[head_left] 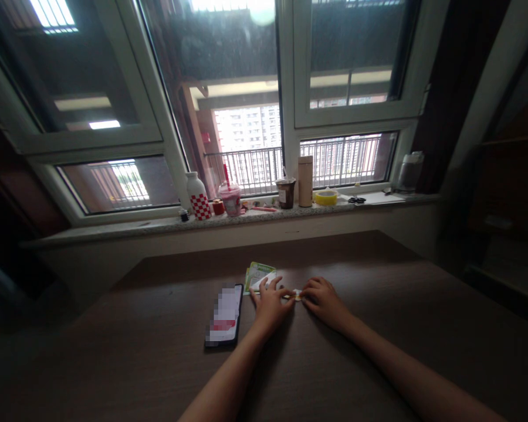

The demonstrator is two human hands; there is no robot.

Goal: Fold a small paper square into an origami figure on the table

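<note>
Both hands meet over the brown table, with a small pale, yellowish piece (298, 295) between their fingertips. It is too small and too covered for me to tell its kind. My left hand (270, 305) pinches its left end between thumb and forefinger, while the other fingers spread toward some green-and-white cards (260, 275). From the right side, my right hand (324, 299) holds the same piece with its fingers curled and pressed together. A white folded corner shows on top of the cards, partly behind my left fingers.
A phone (224, 316) with a lit, blurred screen lies left of my left forearm. Beyond the table (167, 293), the windowsill (158, 227) bears a checkered bottle (199, 199), a pink drink cup (230, 199), a brown drink cup (286, 193), a tan cylinder (305, 181), yellow tape (326, 198) and scissors (356, 200).
</note>
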